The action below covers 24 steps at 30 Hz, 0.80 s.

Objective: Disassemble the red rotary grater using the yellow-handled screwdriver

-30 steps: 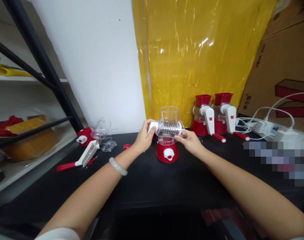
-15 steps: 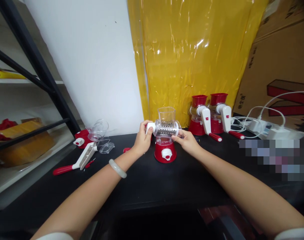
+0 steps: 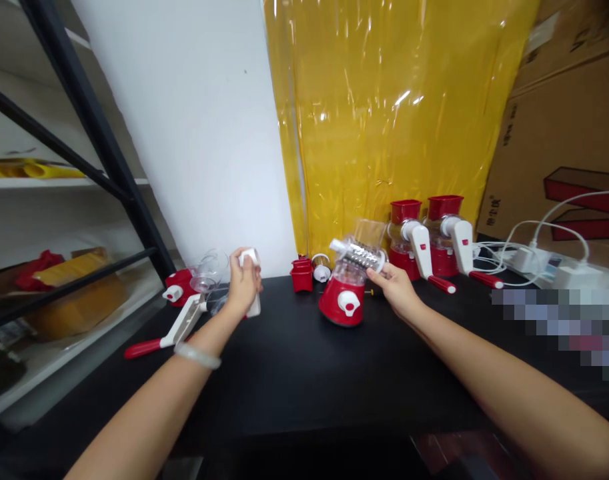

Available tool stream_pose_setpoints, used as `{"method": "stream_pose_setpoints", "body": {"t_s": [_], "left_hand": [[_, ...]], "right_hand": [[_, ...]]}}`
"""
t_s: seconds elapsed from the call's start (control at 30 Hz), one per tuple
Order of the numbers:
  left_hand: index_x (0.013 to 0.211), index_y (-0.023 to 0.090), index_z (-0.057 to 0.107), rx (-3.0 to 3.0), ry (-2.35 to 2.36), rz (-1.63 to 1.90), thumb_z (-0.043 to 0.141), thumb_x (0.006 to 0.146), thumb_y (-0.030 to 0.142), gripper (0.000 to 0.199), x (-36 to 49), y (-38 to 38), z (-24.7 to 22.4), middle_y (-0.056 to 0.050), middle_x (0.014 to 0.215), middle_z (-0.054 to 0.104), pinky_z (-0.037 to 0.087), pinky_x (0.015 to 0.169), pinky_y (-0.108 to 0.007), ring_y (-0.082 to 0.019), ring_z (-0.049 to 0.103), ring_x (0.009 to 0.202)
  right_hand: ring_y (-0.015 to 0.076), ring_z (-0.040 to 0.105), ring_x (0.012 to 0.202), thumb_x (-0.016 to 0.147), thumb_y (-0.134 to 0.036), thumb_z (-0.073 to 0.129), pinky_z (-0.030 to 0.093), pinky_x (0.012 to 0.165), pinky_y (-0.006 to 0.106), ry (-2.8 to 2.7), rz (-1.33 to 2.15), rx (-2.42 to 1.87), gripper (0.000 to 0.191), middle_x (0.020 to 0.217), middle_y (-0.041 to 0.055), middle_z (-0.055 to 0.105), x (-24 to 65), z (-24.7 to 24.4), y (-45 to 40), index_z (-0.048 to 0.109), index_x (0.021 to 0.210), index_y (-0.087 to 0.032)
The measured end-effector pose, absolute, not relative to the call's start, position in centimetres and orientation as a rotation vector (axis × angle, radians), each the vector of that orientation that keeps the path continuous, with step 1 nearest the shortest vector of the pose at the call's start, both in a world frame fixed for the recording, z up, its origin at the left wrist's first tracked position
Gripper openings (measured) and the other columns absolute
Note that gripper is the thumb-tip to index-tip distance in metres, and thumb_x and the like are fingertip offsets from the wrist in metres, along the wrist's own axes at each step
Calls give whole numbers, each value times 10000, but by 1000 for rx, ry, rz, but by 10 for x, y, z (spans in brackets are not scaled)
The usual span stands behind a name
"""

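My left hand (image 3: 244, 283) is closed around a white crank handle (image 3: 254, 307), held above the table at left of centre; my fingers hide part of it. My right hand (image 3: 397, 287) grips the right end of a perforated metal grater drum (image 3: 364, 255). That drum sits inside the clear housing of a rotary grater (image 3: 341, 300) with a red base and a white knob in front. The grater leans to the left, and a white shaft sticks out of the drum's left end. Its clear hopper is blurred.
Small red containers (image 3: 302, 275) and a white-rimmed drum (image 3: 321, 267) stand behind. Two assembled graters (image 3: 405, 230) are at the right, near white cables and a power strip (image 3: 574, 270). A red base (image 3: 179, 287) and another crank handle (image 3: 184, 320) lie left, beside a shelf (image 3: 129, 182).
My left hand has moved left, away from the grater, carrying the crank handle and exposing the drum's white shaft. The grater has gone from upright to tilted, my right hand still on the drum.
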<state>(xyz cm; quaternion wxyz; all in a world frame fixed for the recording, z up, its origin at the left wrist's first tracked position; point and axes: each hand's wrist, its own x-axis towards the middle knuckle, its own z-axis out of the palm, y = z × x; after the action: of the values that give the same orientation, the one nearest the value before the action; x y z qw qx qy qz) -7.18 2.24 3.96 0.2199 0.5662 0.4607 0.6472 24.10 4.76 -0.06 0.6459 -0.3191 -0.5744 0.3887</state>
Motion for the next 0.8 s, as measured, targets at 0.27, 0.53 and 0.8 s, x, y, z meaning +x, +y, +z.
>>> {"method": "stream_pose_setpoints", "body": {"t_s": [0.27,0.53,0.8], "left_hand": [[1079,255,470,1347,1003,1188,523,879,740,527,-72,-26,58,72,644,446,256,379,-145,-52,312,404],[939,207,495,1137,714,1081,859,677,324,465,-48,-8,48,51,689,511,216,396,-106,-24,361,457],[1291,226,530,1284,776,1072,815,755,252,608,-35,-6,33,-140,1138,739,601,621,-281,-212,739,836]], "right_hand": [[252,714,796,574,-671,845,558,789,406,-1395,877,-745,544,858,92,783,236,-7,53,743,795,-185],[273,731,792,553,-651,859,576,774,425,-1419,828,-775,544,871,109,795,236,-5,46,774,803,-175],[278,733,764,528,-604,897,586,746,423,-1454,861,-813,532,849,112,792,243,-9,47,781,813,-170]]}}
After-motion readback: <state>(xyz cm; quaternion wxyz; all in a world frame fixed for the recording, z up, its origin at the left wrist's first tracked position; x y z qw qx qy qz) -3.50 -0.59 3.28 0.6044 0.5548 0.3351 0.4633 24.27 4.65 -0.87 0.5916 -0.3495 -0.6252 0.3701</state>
